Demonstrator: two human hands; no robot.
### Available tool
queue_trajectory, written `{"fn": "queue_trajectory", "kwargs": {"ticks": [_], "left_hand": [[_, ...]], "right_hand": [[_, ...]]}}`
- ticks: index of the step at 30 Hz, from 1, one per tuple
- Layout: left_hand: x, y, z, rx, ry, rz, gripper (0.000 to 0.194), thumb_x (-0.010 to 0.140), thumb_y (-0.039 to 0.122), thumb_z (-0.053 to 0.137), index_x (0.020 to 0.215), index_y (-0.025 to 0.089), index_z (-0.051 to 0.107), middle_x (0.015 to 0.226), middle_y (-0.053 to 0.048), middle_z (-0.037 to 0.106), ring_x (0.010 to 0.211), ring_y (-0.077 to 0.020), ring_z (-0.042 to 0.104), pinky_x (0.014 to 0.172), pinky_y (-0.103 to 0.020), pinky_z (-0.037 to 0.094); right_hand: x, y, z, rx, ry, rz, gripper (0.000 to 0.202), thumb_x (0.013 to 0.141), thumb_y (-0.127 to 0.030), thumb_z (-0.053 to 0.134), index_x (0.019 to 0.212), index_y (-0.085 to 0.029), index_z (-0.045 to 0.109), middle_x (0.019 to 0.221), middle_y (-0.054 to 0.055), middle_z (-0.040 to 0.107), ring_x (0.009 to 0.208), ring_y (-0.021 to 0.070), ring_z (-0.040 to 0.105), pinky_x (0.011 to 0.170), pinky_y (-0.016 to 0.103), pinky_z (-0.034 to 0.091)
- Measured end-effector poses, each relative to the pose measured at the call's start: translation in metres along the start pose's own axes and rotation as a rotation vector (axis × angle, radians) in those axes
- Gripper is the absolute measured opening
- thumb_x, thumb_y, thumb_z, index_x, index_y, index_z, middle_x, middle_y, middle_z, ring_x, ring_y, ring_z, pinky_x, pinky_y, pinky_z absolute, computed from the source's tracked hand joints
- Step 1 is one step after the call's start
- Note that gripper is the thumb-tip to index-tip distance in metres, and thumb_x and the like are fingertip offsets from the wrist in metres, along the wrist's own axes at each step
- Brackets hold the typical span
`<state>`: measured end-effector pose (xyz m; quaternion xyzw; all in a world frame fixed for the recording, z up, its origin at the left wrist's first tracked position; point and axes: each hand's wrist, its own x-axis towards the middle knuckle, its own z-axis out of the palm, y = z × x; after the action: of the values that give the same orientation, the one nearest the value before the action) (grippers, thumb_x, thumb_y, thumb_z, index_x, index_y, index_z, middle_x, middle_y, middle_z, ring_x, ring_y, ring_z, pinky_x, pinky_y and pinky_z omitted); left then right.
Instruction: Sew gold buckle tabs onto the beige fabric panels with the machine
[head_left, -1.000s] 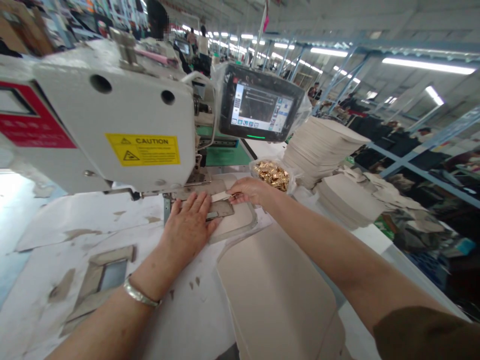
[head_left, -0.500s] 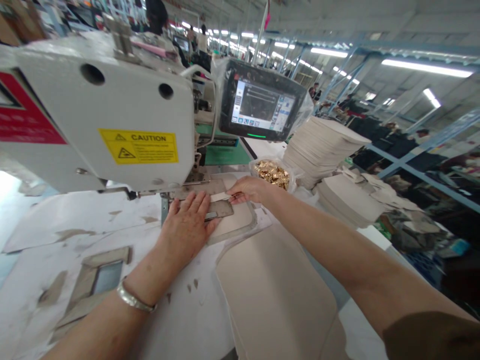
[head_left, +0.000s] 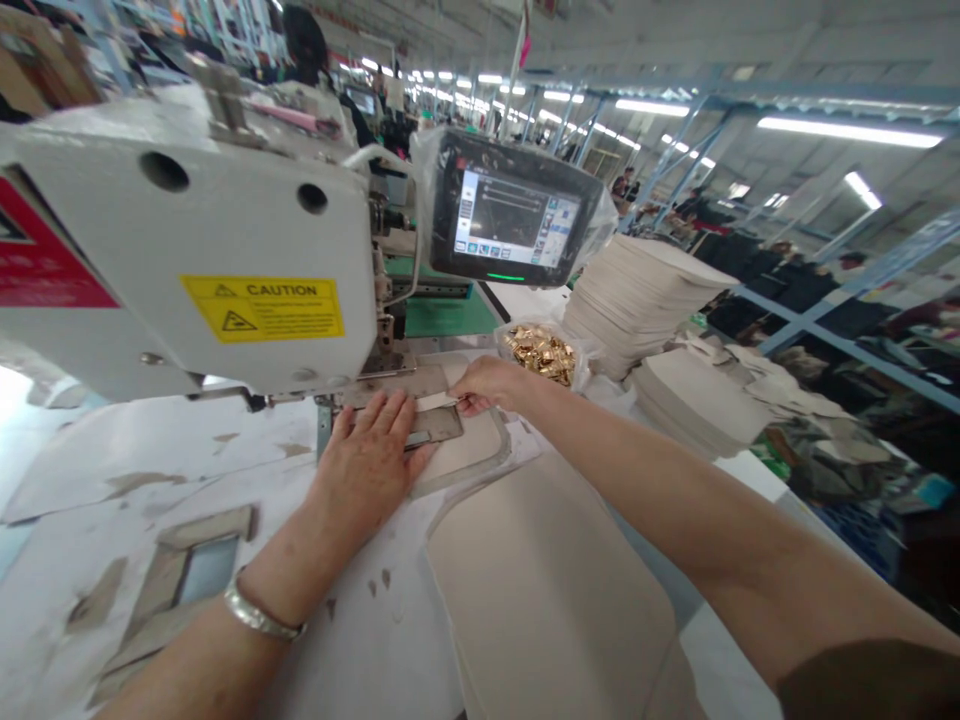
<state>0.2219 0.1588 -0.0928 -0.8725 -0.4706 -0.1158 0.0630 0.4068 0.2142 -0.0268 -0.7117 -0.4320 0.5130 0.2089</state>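
My left hand [head_left: 369, 460] lies flat, fingers spread, its fingertips pressing on the metal clamp plate [head_left: 409, 382] beside the sewing machine [head_left: 247, 225]. A silver bracelet [head_left: 259, 612] circles that wrist. With thumb and fingers pinched together, my right hand [head_left: 489, 386] grips the right end of a narrow pale strip [head_left: 433, 402]. The strip runs along the plate's slot toward my left fingers, which cover its other end. Under the plate lies a beige rounded panel [head_left: 469, 445]. The needle area is partly hidden behind the machine head.
A stack of beige panels [head_left: 555, 580] lies nearest me. Beyond my right arm are a bag of gold metal pieces [head_left: 541, 350] and a tall panel stack [head_left: 637, 295]. A control screen [head_left: 514, 210] stands behind. At left rests a taped frame [head_left: 169, 570].
The view has shifted slightly, so the machine sits a little lower and further left. Both hands keep nearly the same places on the plate and strip.
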Motion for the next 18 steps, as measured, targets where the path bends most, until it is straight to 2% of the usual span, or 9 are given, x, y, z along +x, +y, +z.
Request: {"fn": "queue_trajectory", "kwargs": {"ticks": [4, 7, 12, 18], "left_hand": [[-0.001, 0.000, 0.000, -0.007, -0.003, -0.001, 0.061, 0.096, 0.046, 0.039, 0.142, 0.008, 0.044, 0.152, -0.015, 0.041, 0.140, -0.0350, 0.036, 0.112, -0.058, 0.029], [-0.001, 0.000, 0.000, -0.027, 0.001, 0.001, 0.060, 0.095, 0.046, 0.039, 0.142, 0.009, 0.044, 0.152, -0.015, 0.041, 0.141, -0.0350, 0.035, 0.112, -0.058, 0.029], [0.000, 0.000, 0.000, -0.028, 0.004, -0.007, 0.060, 0.096, 0.046, 0.036, 0.143, 0.009, 0.044, 0.152, -0.015, 0.040, 0.141, -0.0352, 0.036, 0.112, -0.058, 0.029], [-0.001, 0.000, 0.001, -0.013, -0.001, 0.004, 0.062, 0.096, 0.048, 0.036, 0.144, 0.008, 0.042, 0.153, -0.015, 0.039, 0.141, -0.0355, 0.035, 0.112, -0.058, 0.028]], "right_hand": [[0.003, 0.008, -0.005, 0.189, -0.055, -0.033, 0.027, 0.086, 0.002, 0.056, 0.062, -0.011, 0.051, 0.045, -0.002, 0.053, 0.041, 0.0072, 0.051, 0.047, 0.018, 0.052], [0.007, 0.013, -0.006, 0.236, -0.063, -0.061, 0.026, 0.085, 0.002, 0.057, 0.064, -0.011, 0.052, 0.046, -0.002, 0.053, 0.041, 0.0073, 0.052, 0.046, 0.018, 0.052], [0.007, 0.012, -0.004, 0.149, -0.061, -0.073, 0.028, 0.085, 0.001, 0.057, 0.061, -0.011, 0.051, 0.043, -0.002, 0.052, 0.039, 0.0072, 0.050, 0.046, 0.017, 0.051], [0.001, 0.007, 0.001, -0.056, 0.043, -0.092, 0.031, 0.083, -0.002, 0.062, 0.057, -0.014, 0.049, 0.039, -0.003, 0.050, 0.036, 0.0068, 0.049, 0.044, 0.017, 0.050]]}}
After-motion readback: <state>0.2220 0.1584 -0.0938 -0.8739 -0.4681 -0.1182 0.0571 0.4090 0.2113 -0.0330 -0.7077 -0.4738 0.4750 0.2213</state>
